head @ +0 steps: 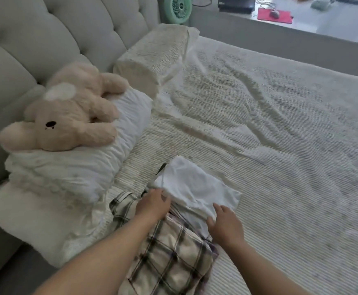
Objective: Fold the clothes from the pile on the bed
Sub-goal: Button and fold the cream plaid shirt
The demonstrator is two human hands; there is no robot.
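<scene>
Both hands at a folded white garment on the bed.

The left hand (152, 204) lies with its fingers loosely extended on the near-left edge of the white garment (197, 188), gripping nothing that can be seen; the right hand (225, 225) rests spread and relaxed at the garment's near-right corner, fingertips on the cloth. The garment sits folded on the bed (280, 145), overlapping a plaid cloth (173, 258) that lies under both forearms. To the left, a plush bear (67, 111) lies on a white pillow (71, 167) beside the tufted headboard (35, 39).
</scene>
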